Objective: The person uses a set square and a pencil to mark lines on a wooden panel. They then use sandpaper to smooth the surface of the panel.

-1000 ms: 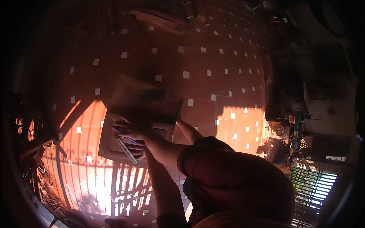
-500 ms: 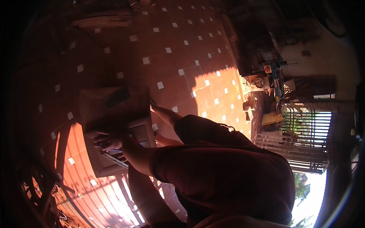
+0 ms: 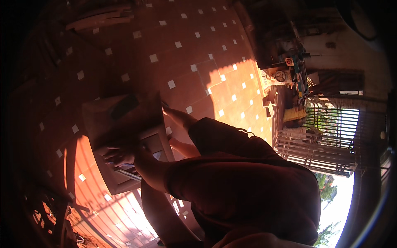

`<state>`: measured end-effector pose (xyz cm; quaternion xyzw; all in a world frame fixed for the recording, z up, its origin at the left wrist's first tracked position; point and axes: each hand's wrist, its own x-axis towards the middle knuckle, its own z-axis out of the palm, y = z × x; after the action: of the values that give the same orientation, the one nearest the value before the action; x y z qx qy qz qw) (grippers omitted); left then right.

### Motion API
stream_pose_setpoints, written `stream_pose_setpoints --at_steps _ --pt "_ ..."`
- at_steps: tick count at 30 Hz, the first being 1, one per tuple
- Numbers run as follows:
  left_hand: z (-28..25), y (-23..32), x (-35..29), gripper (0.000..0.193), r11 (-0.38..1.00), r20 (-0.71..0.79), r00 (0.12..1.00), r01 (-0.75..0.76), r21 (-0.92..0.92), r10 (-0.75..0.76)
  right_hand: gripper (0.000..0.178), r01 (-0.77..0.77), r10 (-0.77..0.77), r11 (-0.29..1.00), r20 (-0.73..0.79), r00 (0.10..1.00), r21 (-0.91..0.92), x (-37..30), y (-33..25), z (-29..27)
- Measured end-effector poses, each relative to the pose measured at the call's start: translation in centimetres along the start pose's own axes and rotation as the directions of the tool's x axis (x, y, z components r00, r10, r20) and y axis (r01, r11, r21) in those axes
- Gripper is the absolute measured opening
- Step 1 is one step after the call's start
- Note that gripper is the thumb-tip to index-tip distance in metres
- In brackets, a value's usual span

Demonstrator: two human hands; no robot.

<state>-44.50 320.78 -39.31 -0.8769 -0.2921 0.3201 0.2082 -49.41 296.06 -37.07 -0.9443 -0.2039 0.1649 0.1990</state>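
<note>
In dim light a brown wooden piece [image 3: 97, 120] with a raised frame and recessed panel lies before me. Over its framed part my right hand [image 3: 120, 156] rests, fingers spread. Below that hand a thin pale strip [image 3: 129, 174], perhaps a ruler, lies across the panel, and something narrow and bluish shows beside the fingers, too small to make out. My left arm comes up from the lower edge and passes behind the right forearm, so my left hand is hidden. A dark oblong thing [image 3: 124, 106] sits on the far part of the wood.
Bare legs and dark shorts [image 3: 219, 136] show beside the wood. The floor [image 3: 182, 74] has reddish tiles with small white insets and sunlit patches. Long boards [image 3: 99, 18] lie at the top left. A machine with a handwheel [image 3: 280, 76] stands right, near a barred gate [image 3: 318, 153].
The view has shifted slightly, moving the floor and machine a little left and up in the picture. My right hand stays at about the same spot on the wood.
</note>
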Motion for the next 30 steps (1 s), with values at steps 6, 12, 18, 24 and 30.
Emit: stream_pose_setpoints --at_steps 6,12,18,24,30 --pt "0.4 0.2 0.2 0.088 1.0 -0.066 0.998 -0.01 0.03 0.012 0.048 -0.009 0.009 1.0 -0.006 1.0 0.002 0.5 -0.2 -0.3" --pt "0.3 0.2 0.0 0.086 0.998 -0.077 0.996 -0.029 0.052 0.033 0.046 0.005 -0.005 1.0 -0.008 1.0 0.002 1.6 -1.1 -0.3" --pt "0.3 0.1 -0.1 0.084 0.998 -0.076 0.996 -0.044 0.052 0.048 0.044 0.066 -0.066 0.998 -0.017 0.998 -0.009 3.7 -3.4 1.0" --pt "0.3 0.5 -0.5 0.082 0.997 -0.075 0.995 -0.062 0.047 0.065 0.043 0.153 -0.153 0.988 -0.039 0.987 0.003 6.5 -6.2 2.3" --pt "0.7 1.0 -0.5 0.08 0.999 -0.089 0.995 -0.03 0.04 0.034 0.041 0.281 -0.278 0.959 -0.078 0.957 0.034 10.3 -9.3 4.7"
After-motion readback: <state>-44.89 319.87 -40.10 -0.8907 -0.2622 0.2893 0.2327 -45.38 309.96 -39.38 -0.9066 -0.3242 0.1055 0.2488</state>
